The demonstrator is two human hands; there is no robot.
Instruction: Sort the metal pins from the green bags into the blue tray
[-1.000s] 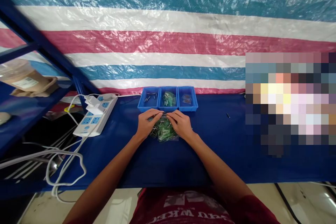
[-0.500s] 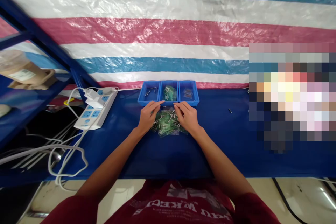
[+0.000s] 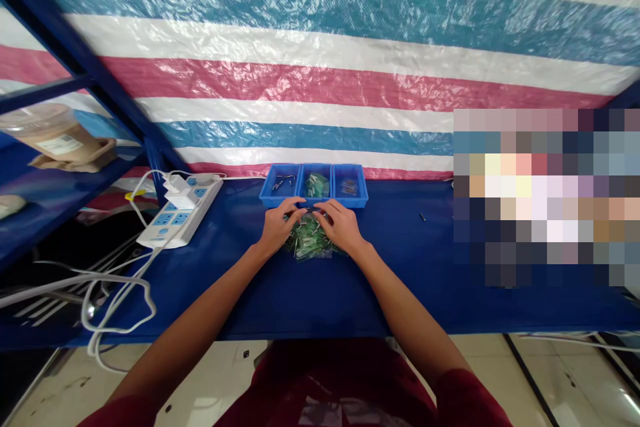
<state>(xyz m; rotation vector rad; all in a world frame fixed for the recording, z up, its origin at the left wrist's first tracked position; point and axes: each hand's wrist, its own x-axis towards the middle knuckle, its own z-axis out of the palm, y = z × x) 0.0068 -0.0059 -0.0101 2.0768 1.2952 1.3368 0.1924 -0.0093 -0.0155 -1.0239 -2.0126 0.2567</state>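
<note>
My left hand (image 3: 281, 225) reaches over the left side of a pile of small clear and greenish plastic packets with metal pins (image 3: 311, 240). Its fingers stretch forward, thumb apart from them. From the opposite side, my right hand (image 3: 341, 225) curves over the pile, thumb and fingers also apart. Nothing can be made out in either hand. Just beyond the fingertips stand three joined blue trays: the left tray (image 3: 267, 195) holds a few metal pins, the middle tray (image 3: 315, 203) greenish packets, the right tray (image 3: 361, 195) small clear packets.
On the left lies a white power strip (image 3: 187, 217) with a plug and loose white cables (image 3: 120, 293). A drink cup (image 3: 60, 137) sits on the blue shelf. One small dark pin (image 3: 423, 217) lies to the right on the blue table (image 3: 310, 300). The far right is pixelated.
My view has shifted, so the trays and pile appear slightly lower and further left. My two hands have come a little closer together over the pile, with fingers more curved.
</note>
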